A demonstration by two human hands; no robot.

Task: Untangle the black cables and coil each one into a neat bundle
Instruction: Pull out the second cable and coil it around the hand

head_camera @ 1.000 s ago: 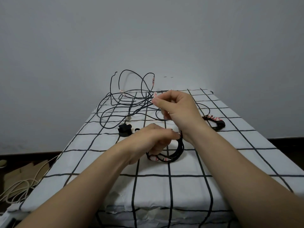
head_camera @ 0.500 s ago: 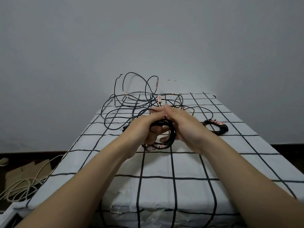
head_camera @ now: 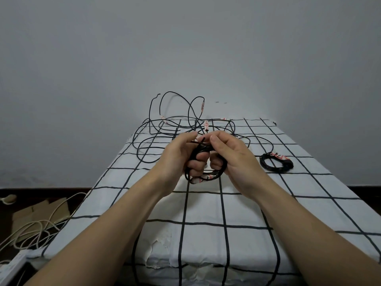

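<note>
Coiling cable point(head_camera: 215, 176), left hand point(head_camera: 179, 159) and right hand point(head_camera: 235, 159) gripping it | one bundle point(head_camera: 275, 164) done (right edge) | far-edge tangle point(head_camera: 165, 137) pending

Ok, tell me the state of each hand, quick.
Left hand: closed, gripping the black cable coil.
Right hand: closed, fingers curled round the same coil.

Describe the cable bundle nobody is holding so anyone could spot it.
Find the white grid-patterned tabletop. Right of the right hand lies a small black coil. Unlike the loose tangle farther back, it is tightly wound and untouched.
</note>
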